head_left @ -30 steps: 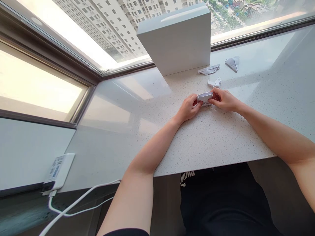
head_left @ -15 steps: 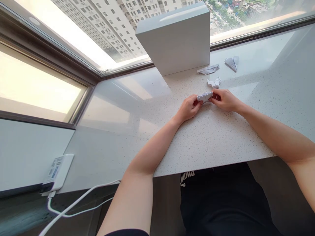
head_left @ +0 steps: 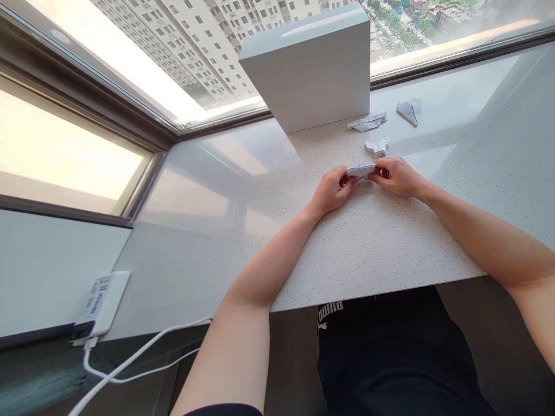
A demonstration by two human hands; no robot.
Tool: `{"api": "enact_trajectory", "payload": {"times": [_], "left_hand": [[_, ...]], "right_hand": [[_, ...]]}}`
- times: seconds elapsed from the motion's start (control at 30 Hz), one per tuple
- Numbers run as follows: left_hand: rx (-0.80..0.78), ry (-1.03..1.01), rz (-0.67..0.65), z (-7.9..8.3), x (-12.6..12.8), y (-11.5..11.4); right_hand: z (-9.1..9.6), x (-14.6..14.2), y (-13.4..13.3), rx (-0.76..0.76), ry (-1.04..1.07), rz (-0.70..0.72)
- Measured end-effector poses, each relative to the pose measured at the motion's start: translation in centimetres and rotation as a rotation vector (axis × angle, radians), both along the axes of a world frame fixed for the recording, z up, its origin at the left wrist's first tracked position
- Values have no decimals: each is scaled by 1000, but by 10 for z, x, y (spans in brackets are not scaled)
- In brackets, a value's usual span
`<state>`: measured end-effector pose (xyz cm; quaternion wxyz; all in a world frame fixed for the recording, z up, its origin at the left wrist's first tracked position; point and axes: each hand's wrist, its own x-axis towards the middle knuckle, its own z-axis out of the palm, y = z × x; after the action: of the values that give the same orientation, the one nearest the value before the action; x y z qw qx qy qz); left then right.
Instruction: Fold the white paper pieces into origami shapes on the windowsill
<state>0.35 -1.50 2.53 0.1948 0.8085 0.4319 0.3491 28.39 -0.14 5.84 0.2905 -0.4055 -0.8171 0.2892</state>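
Note:
A small folded white paper piece [head_left: 361, 170] is held just above the speckled white counter [head_left: 390, 242]. My left hand [head_left: 332, 189] pinches its left end with closed fingers. My right hand [head_left: 396, 176] pinches its right end, fingers curled round it. Both forearms rest on the counter. Just beyond my hands lies a small folded paper figure [head_left: 377, 145].
A grey box [head_left: 310, 72] stands at the back by the window. Two more folded paper pieces lie behind: a flat folded piece [head_left: 367, 122] and a pointed folded piece [head_left: 409, 110]. At the lower left sits a white power bank [head_left: 102, 301] with a white cable [head_left: 139, 358].
The paper piece between my fingers has flattened and turned slightly, now looking narrower. My hands and arms have stayed almost in place.

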Motion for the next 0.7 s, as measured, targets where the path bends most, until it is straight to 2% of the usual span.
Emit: {"api": "enact_trajectory", "payload": {"times": [0.13, 0.4, 0.6, 0.7], "left_hand": [[-11, 0, -5, 1, 0, -1], [-47, 5, -23, 7, 1, -2], [-61, -27, -23, 7, 0, -2], [-82, -26, -35, 8, -1, -3]], "right_hand": [[0, 0, 0, 6, 8, -10], [-2, 6, 4, -94, 46, -61], [-3, 10, 8, -156, 221, -31], [-3, 20, 20, -183, 337, -66]]}}
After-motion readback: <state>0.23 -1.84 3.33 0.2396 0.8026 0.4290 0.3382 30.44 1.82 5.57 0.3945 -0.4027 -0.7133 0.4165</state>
